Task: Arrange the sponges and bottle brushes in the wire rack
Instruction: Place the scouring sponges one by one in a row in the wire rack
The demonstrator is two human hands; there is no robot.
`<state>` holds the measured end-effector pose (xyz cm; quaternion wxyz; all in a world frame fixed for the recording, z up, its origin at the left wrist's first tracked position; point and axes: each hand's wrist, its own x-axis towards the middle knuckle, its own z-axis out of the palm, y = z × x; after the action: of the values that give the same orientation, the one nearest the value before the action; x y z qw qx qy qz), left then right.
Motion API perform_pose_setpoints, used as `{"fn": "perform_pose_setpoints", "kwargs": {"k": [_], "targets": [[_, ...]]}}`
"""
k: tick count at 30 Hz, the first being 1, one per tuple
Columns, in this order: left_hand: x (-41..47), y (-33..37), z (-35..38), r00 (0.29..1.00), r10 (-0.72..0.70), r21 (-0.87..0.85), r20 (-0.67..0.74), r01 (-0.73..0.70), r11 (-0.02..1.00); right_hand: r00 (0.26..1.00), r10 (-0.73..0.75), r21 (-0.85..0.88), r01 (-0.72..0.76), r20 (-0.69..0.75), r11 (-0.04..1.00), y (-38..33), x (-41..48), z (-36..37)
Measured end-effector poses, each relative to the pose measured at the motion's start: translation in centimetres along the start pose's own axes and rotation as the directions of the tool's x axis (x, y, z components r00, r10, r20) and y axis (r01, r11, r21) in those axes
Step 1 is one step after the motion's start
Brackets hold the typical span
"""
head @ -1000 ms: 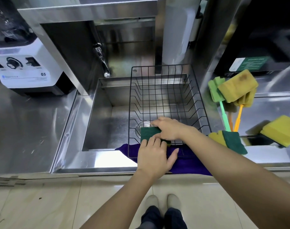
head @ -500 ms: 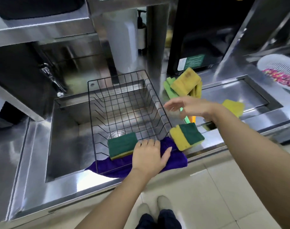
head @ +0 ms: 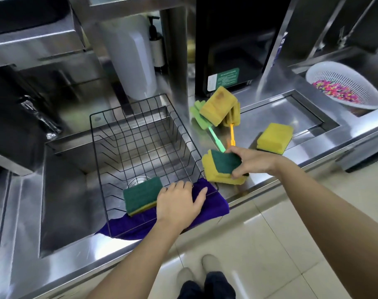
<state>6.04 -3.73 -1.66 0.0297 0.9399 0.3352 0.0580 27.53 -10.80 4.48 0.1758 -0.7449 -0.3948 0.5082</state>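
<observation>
A black wire rack [head: 110, 160] sits over the sink on a purple cloth [head: 214, 203]. One green-and-yellow sponge [head: 141, 196] lies at the rack's near side. My left hand [head: 179, 201] rests flat on the rack's near rim and the cloth. My right hand [head: 252, 161] grips a second green-and-yellow sponge [head: 218, 167] on the counter just right of the rack. Behind it lie a green-handled bottle brush [head: 214, 137] and an orange-handled bottle brush [head: 232, 134], with a stained yellow sponge [head: 218, 104] on their heads. Another yellow sponge [head: 274, 138] sits further right.
The steel sink [head: 63, 190] has a drain under the rack. A white cylinder [head: 132, 59] and a steel post [head: 175, 50] stand behind the rack. At the far right sits a white colander [head: 345, 83] with colourful bits. A black appliance [head: 231, 44] stands behind the brushes.
My right hand left the sponge in the rack, swung right over the counter, and has closed on the second green-and-yellow sponge. My left hand stayed on the rack's rim. The camera turned right.
</observation>
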Motion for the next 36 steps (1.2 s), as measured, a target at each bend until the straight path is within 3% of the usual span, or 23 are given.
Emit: {"fn": "perform_pose_setpoints", "kwargs": {"k": [5, 12, 14, 16, 18, 20, 22, 27, 36], "targets": [[-0.2, -2.2, 0.1, 0.992, -0.015, -0.053, -0.126, 0.009, 0.999, 0.983, -0.112, 0.066, 0.123, -0.146, 0.990, -2.6, 0.5, -1.5], [-2.6, -5.3, 0.0, 0.981, -0.116, -0.014, -0.157, 0.115, 0.993, 0.953, -0.257, 0.088, 0.273, -0.161, 0.958, -7.8, 4.7, 1.8], [-3.2, -5.9, -0.1, 0.976, -0.146, -0.024, -0.159, 0.144, 0.989, 0.952, -0.266, -0.046, 0.262, -0.155, 0.964, -8.8, 6.3, 3.2], [-3.7, -6.5, -0.1, 0.971, -0.180, -0.037, -0.160, 0.177, 0.984, 0.938, -0.287, -0.295, 0.223, -0.194, 0.929, -9.4, 8.0, 4.4], [-4.0, -6.8, 0.0, 0.967, -0.201, -0.044, -0.160, 0.196, 0.980, 0.892, -0.355, -0.552, 0.153, -0.280, 0.820, -10.0, 9.2, 5.8], [-4.2, -6.9, 0.1, 0.964, -0.214, -0.050, -0.158, 0.208, 0.977, 0.835, -0.461, -0.648, 0.176, -0.301, 0.741, -10.8, 10.0, 7.3], [-4.2, -6.9, 0.1, 0.964, -0.212, -0.047, -0.159, 0.208, 0.977, 0.829, -0.488, -0.597, 0.252, -0.273, 0.762, -12.0, 10.7, 8.3], [-4.1, -7.0, 0.1, 0.966, -0.201, -0.036, -0.164, 0.198, 0.980, 0.924, -0.373, -0.359, 0.324, -0.078, 0.876, -13.4, 12.6, 9.7], [-4.0, -7.0, 0.5, 0.963, -0.199, -0.047, -0.179, 0.194, 0.980, 0.953, -0.278, -0.342, 0.301, 0.117, 0.890, -13.7, 13.9, 12.0]]}}
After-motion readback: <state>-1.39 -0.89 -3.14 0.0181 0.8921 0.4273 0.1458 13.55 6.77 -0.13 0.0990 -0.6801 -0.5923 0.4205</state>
